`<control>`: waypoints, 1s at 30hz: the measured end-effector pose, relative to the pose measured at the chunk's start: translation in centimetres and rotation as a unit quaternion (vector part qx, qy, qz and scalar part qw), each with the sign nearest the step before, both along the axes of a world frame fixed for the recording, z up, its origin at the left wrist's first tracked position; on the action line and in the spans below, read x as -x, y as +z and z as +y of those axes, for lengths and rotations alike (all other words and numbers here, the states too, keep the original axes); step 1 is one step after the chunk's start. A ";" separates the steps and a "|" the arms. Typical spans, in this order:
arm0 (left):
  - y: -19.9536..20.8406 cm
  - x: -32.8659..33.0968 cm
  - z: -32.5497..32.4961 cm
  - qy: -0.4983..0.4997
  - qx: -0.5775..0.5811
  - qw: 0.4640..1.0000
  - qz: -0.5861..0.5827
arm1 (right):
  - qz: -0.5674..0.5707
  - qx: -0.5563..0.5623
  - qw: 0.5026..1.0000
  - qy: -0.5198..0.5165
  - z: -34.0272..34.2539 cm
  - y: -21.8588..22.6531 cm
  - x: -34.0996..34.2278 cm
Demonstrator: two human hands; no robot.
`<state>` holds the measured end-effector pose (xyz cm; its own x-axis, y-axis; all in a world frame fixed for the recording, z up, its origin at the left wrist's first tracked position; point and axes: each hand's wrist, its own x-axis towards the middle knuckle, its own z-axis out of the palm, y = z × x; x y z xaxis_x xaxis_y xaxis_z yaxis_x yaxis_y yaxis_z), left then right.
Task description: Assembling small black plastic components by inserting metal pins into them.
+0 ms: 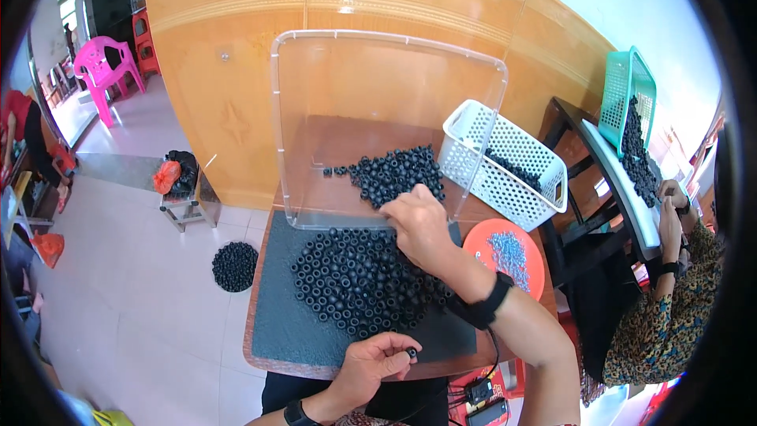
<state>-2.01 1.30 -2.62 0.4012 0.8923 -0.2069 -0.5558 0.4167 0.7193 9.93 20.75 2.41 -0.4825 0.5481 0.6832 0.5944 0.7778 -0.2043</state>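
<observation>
Near the close edge of the tabletop (pixel 477 211), the left hand (pixel 377 361) pinches one small black ring (pixel 412 353) between thumb and fingertips, the ring sitting at the right end of that hand. Straight ahead of it, toward the wall, a broad loose pile of black rings (pixel 347 284) covers much of the dark mat (pixel 292 347), so the pile lies between the two hands. Beyond the mat stands a clear plastic bin (pixel 394 37) holding more black rings (pixel 398 173); the right hand (pixel 423 225) is the nearer one to these, bent over the bin's close rim. The rings are round, with no long axis to follow, and those in the pile face many ways. Right of the right forearm lies an orange plate (pixel 479 244) of small silvery pieces (pixel 509 256), with a white perforated basket (pixel 544 170) behind it. I cannot tell whether the right hand grips anything: its fingertips are turned away against dark rings. Its wrist covers part of the pile, the basket's wall hides some of the dark contents, and the pinched ring is partly masked by the thumb.
</observation>
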 end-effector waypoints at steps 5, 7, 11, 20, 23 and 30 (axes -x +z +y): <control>-0.8 0.4 0.1 -0.021 -0.003 0.999 -0.029 | -0.118 0.023 0.993 -0.019 4.0 -1.9 2.1; -1.0 0.6 0.2 -0.028 -0.009 0.999 -0.036 | -0.177 0.031 0.983 -0.032 4.6 -2.5 2.8; -1.1 0.8 0.4 -0.037 -0.012 0.999 -0.031 | -0.235 -0.024 0.971 -0.022 5.4 -3.3 2.9; -0.8 0.6 0.5 -0.017 -0.023 0.999 -0.038 | -0.227 0.003 0.973 -0.037 5.0 -3.3 2.7; -0.4 0.6 0.5 -0.011 -0.016 1.000 -0.020 | -0.148 0.043 0.988 -0.027 4.0 -2.8 2.0; -0.8 0.4 0.1 0.000 -0.015 1.000 0.004 | 0.243 0.506 0.822 0.100 -3.3 1.1 -2.1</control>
<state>-2.43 1.40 -3.43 0.3992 0.8982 -0.1839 -0.5499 0.3951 0.7359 12.02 17.50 3.54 -0.4378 0.8966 0.0660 0.1323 0.1369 -0.9817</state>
